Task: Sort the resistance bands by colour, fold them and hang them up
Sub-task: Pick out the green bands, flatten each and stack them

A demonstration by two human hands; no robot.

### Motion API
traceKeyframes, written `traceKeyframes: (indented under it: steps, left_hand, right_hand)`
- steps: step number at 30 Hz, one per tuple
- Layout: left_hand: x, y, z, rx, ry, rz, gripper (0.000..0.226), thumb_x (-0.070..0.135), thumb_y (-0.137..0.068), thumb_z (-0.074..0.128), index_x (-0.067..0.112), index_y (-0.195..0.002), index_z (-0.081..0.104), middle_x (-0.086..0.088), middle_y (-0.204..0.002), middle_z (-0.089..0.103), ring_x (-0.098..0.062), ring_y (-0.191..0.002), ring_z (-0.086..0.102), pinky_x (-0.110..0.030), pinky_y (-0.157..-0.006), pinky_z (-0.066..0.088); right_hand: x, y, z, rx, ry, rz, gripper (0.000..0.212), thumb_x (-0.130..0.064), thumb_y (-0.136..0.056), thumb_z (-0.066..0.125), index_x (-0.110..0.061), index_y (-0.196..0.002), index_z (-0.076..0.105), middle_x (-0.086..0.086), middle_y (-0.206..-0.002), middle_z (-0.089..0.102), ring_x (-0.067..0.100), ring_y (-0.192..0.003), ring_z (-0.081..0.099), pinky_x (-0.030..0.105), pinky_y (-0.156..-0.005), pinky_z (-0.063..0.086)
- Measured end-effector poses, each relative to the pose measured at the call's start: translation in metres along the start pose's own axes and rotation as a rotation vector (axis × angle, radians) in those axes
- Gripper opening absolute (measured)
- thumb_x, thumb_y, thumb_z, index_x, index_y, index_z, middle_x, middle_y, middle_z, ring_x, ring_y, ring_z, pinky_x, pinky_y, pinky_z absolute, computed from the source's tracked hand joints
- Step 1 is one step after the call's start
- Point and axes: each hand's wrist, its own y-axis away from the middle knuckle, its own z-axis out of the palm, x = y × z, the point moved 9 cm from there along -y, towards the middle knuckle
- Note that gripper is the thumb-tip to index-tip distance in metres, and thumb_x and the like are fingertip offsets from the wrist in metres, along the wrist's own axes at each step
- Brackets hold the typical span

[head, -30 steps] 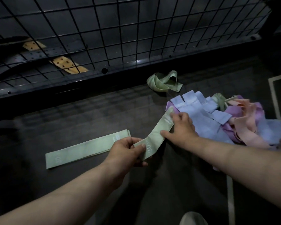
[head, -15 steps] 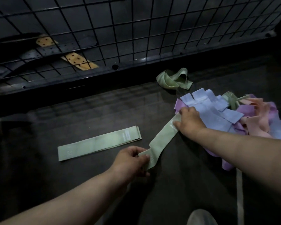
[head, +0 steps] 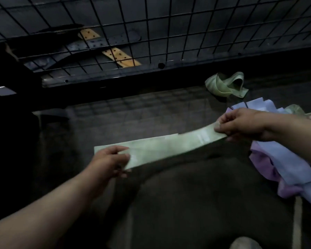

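Green band held out flat between both hands, just left of the pile
Left hand pinches the end farthest from the pile, right hand pinches the end at the pile's edge. A crumpled band sits behind the pile.

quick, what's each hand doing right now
Left hand: grips one end of the green band.
Right hand: pinches its other end.

The left hand and right hand are bare; the left forearm and right forearm are uncovered to the edge of view.
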Motion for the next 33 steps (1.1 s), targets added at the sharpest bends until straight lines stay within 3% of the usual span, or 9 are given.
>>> traceKeyframes:
  steps: [3, 10, 13, 15, 18, 21, 25, 28, 33]
  left_hand:
    - [0.005, -0.016, -0.061, 0.145, 0.012, 0.051, 0.019, -0.003, -0.085, 0.065, 0.008, -0.1, 0.069, -0.009, -0.079, 0.068, -0.017, -0.06, 0.062, -0.02, -0.049, 0.05]
    - [0.0, -0.036, -0.119, 0.419, -0.096, 0.137, 0.026, 0.001, -0.086, 0.071, 0.01, -0.109, 0.064, -0.011, -0.088, 0.063, -0.024, -0.071, 0.06, -0.021, -0.046, 0.055]
    - [0.002, -0.043, -0.119, 0.454, -0.269, 0.203, 0.027, 0.007, -0.084, 0.076, 0.01, -0.11, 0.068, -0.01, -0.094, 0.068, -0.025, -0.081, 0.066, -0.035, -0.073, 0.06]
    - [0.006, -0.044, -0.113, 0.454, -0.376, 0.241, 0.03, 0.01, -0.083, 0.077, 0.012, -0.111, 0.069, -0.009, -0.094, 0.069, -0.026, -0.087, 0.068, -0.04, -0.084, 0.057]
    - [0.01, -0.048, -0.106, 0.453, -0.562, 0.268, 0.032, 0.013, -0.084, 0.076, 0.011, -0.115, 0.068, -0.006, -0.093, 0.067, -0.022, -0.087, 0.065, -0.03, -0.085, 0.05]
    - [0.009, -0.05, -0.103, 0.461, -0.722, 0.261, 0.044, 0.021, -0.083, 0.077, 0.011, -0.124, 0.065, -0.012, -0.113, 0.064, -0.026, -0.101, 0.063, -0.031, -0.094, 0.047]
    - [0.022, -0.04, -0.081, 0.388, -1.089, 0.412, 0.079, 0.042, -0.075, 0.08, 0.022, -0.144, 0.046, -0.007, -0.148, 0.037, -0.028, -0.136, 0.034, -0.038, -0.112, 0.029]
    - [0.021, -0.041, -0.053, 0.179, -1.399, 0.537, 0.091, 0.046, -0.074, 0.079, 0.029, -0.151, 0.033, 0.001, -0.156, 0.027, -0.021, -0.143, 0.023, -0.034, -0.115, 0.021]
    - [0.022, -0.051, -0.047, 0.131, -1.47, 0.479, 0.075, 0.042, -0.083, 0.071, 0.03, -0.149, 0.037, 0.002, -0.145, 0.037, -0.022, -0.134, 0.036, -0.031, -0.11, 0.029]
  right_hand:
    - [-0.009, -0.015, 0.042, 0.024, -0.173, -0.025, 0.013, -0.012, -0.086, 0.073, -0.013, -0.092, 0.062, 0.001, -0.065, 0.06, 0.008, -0.054, 0.057, 0.02, -0.049, 0.05]
    - [-0.019, -0.045, 0.1, 0.18, -0.022, -0.11, 0.021, -0.015, -0.081, 0.08, -0.008, -0.093, 0.064, 0.005, -0.075, 0.064, 0.014, -0.059, 0.056, 0.023, -0.048, 0.047]
    - [-0.029, -0.057, 0.097, 0.282, 0.19, -0.186, 0.02, -0.018, -0.079, 0.081, -0.014, -0.083, 0.062, 0.0, -0.073, 0.062, 0.012, -0.061, 0.056, 0.023, -0.056, 0.046]
    - [-0.033, -0.059, 0.095, 0.331, 0.354, -0.202, 0.021, -0.021, -0.079, 0.08, -0.018, -0.083, 0.06, -0.003, -0.072, 0.059, 0.015, -0.069, 0.057, 0.024, -0.067, 0.045]
    - [-0.032, -0.058, 0.097, 0.358, 0.503, -0.204, 0.02, -0.024, -0.081, 0.076, -0.021, -0.091, 0.059, -0.006, -0.076, 0.06, 0.015, -0.078, 0.058, 0.024, -0.072, 0.04]
    - [-0.03, -0.057, 0.101, 0.352, 0.653, -0.237, 0.022, -0.029, -0.085, 0.071, -0.022, -0.102, 0.059, 0.002, -0.103, 0.058, 0.022, -0.097, 0.059, 0.028, -0.082, 0.045]
    - [-0.04, -0.048, 0.122, 0.267, 1.01, -0.393, 0.062, -0.048, -0.079, 0.073, -0.027, -0.134, 0.051, 0.001, -0.137, 0.038, 0.024, -0.128, 0.04, 0.035, -0.109, 0.035]
    - [-0.043, -0.046, 0.137, 0.19, 1.238, -0.456, 0.081, -0.052, -0.079, 0.073, -0.026, -0.147, 0.037, 0.0, -0.146, 0.03, 0.023, -0.134, 0.032, 0.035, -0.112, 0.029]
    - [-0.046, -0.047, 0.139, 0.167, 1.221, -0.481, 0.063, -0.045, -0.083, 0.07, -0.022, -0.137, 0.048, 0.003, -0.133, 0.041, 0.025, -0.125, 0.041, 0.034, -0.106, 0.037]
